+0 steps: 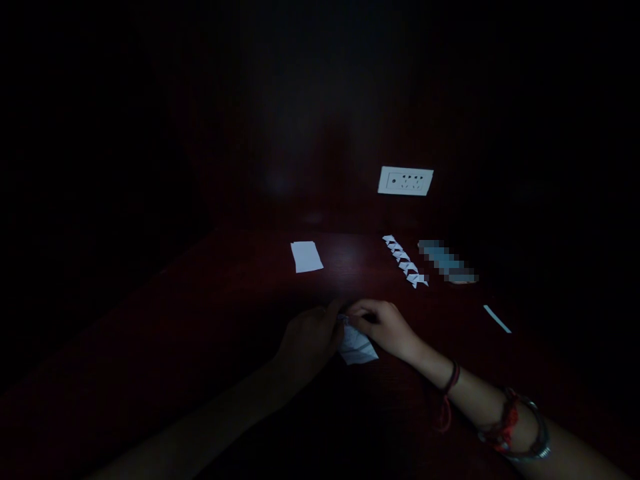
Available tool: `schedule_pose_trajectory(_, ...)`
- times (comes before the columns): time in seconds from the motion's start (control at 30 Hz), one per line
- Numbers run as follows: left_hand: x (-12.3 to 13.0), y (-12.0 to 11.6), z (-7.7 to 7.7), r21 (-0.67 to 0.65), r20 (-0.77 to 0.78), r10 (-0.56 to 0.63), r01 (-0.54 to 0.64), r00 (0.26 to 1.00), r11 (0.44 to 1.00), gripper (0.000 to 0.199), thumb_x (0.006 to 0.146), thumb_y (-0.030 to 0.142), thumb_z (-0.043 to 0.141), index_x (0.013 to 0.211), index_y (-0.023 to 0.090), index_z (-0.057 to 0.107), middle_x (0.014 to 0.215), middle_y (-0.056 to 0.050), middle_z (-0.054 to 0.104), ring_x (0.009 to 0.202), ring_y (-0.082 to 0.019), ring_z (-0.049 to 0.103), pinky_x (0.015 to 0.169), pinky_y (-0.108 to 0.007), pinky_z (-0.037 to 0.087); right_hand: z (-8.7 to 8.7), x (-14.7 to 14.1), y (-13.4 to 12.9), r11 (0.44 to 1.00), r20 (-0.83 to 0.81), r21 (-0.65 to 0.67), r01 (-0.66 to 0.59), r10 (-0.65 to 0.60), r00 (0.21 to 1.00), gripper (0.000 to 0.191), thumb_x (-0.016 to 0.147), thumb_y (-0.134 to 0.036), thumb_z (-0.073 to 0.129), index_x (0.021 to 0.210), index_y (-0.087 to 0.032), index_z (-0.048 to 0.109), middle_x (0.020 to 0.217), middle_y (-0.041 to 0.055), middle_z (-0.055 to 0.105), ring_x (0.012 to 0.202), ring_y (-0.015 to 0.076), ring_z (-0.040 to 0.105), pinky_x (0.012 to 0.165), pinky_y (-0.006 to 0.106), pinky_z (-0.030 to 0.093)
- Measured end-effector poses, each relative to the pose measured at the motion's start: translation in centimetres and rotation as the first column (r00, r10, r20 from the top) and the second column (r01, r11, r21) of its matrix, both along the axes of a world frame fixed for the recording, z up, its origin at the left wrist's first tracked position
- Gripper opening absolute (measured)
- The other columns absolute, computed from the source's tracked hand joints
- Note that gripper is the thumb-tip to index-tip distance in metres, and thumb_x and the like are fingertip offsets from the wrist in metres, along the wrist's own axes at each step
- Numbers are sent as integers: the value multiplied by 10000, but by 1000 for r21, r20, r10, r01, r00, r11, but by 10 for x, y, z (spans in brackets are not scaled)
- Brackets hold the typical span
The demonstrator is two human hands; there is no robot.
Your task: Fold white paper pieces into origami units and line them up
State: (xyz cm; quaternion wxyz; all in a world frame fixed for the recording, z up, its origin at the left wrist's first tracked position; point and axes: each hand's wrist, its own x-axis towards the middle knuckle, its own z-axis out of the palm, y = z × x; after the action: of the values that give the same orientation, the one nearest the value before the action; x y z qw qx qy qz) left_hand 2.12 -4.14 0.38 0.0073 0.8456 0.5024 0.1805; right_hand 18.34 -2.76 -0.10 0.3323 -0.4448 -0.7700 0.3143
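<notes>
Left hand (pixel 307 340) and right hand (pixel 387 328) meet at the far edge of a creased paper (pixel 357 348), fingers of both apparently pinched on it, its near part fanning out below them over the counter (pixel 240 280); the two-sided hold probably keeps so light a piece from slipping. Paper stack (pixel 307 257) lies beyond the fingers, ahead-left, and folded paper chain (pixel 401 260) ahead-right, likely set apart to avoid knocks yet within reach.

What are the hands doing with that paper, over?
Left hand and right hand: fingers at creased paper's far end. Exact grip unclear, dim light. White sheets and zigzag strip beyond, apart from both hands.
</notes>
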Motion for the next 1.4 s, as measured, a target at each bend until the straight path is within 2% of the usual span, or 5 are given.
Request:
schedule_pose_trajectory(0.3,3,0,-3,10,29,31,-31,999,999,319,813,203,371,1132,189,362,785,-41,599,676,-184,581,555,-276,429,-8,0,7,998,-61,-47,52,-55,997,102,730,-206,501,759,-154,584,700,8,619,654,113,568,613,216,429)
schedule_pose_trajectory(0.6,2,1,-6,17,117,19,-21,993,1000,367,807,178,386,1169,217,343,927,-42,597,766,-179,578,633,-291,447,-8,-2,5,998,-99,-44,50,-54,994,91,723,-180,496,739,-162,584,722,10,623,664,117,568,624,222,426)
schedule_pose_trajectory(0.87,2,1,-8,32,247,-10,2,969,999,390,814,275,424,1188,210,338,968,-49,584,833,-189,567,698,-320,456,-5,-7,0,998,-151,-1,65,-64,986,122,734,-150,475,750,-161,595,746,11,632,701,120,576,653,229,431)
schedule_pose_trajectory(1.13,-2,3,-8,0,328,-27,29,944,1000,414,797,134,380,1203,203,339,1016,-56,566,868,-169,555,741,-295,443,1,7,0,999,-87,18,30,-29,996,96,742,-185,500,756,-167,593,742,5,629,693,114,574,652,223,436)
schedule_pose_trajectory(1.4,-5,4,-7,-28,272,-55,65,961,997,162,772,125,374,854,190,499,831,-15,561,743,-156,530,672,-280,416,9,7,-11,999,26,-24,-29,29,999,130,755,-172,476,777,-167,604,760,15,636,698,116,579,659,228,441)
